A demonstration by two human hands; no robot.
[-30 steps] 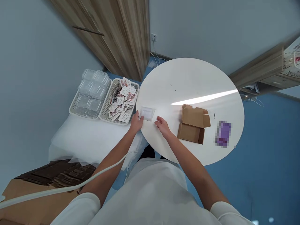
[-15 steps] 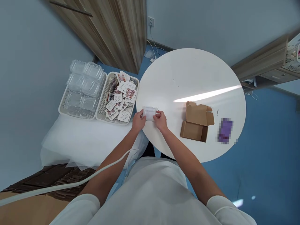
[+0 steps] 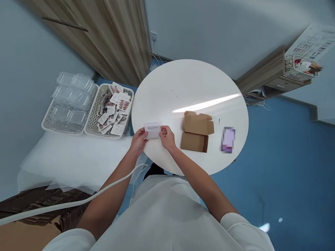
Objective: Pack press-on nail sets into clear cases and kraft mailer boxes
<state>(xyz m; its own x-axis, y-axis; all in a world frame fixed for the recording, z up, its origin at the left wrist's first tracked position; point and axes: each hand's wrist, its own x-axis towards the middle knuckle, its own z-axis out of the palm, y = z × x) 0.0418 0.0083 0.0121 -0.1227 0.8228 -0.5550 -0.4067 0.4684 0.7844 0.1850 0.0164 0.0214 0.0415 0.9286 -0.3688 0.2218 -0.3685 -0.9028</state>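
Observation:
Between my two hands is a small white wrapped packet (image 3: pixel 153 130), flat and partly see-through, over the near left edge of the round white table (image 3: pixel 188 83). My left hand (image 3: pixel 139 140) pinches its left side with thumb and fingers. The packet's right edge is gripped by my right hand (image 3: pixel 167 137). What lies inside the wrapping is too faint to make out. To the right of my hands, a brown cardboard box (image 3: pixel 194 142) rests on the table with its lid folded back.
A pixelated purple item (image 3: pixel 228 140) lies right of the box. Left of the table stand a basket of printed cards (image 3: pixel 90 122) and a basket of clear plastic trays (image 3: pixel 47 123). White sheets (image 3: pixel 70 153) are spread before them. A white cable (image 3: pixel 104 190) crosses over my left forearm.
The view has swung to the right, so the table and baskets appear farther left. Both hands keep hold of the packet, which looks slightly tilted now.

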